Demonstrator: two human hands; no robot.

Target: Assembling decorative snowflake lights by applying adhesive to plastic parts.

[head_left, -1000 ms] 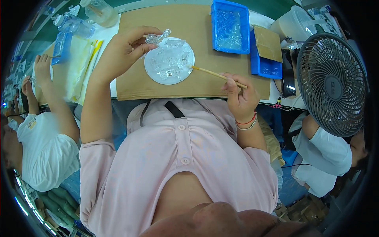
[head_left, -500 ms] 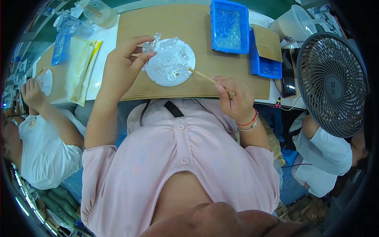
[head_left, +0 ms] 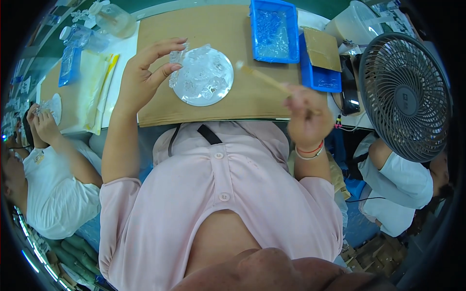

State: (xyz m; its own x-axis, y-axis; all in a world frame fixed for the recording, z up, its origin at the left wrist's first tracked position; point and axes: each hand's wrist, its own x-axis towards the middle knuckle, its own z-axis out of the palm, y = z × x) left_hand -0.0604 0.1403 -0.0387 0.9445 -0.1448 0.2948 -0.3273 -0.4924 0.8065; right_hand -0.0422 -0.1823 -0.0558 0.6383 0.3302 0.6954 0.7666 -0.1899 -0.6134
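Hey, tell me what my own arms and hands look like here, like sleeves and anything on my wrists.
Both arms wear loose, pale pink fabric sleeves ending near the elbows, leaving the forearms bare. The left hand is ungloved, its wrist without jewellery. At the wrist of the blurred, ungloved right hand sit a thin red bracelet and a pale, slim band.

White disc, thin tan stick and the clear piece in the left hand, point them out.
White disc (head_left: 226,88): head view, lower right edge.
Thin tan stick (head_left: 268,79): head view, blurred shaft.
Clear piece (head_left: 175,57): head view, upper part.
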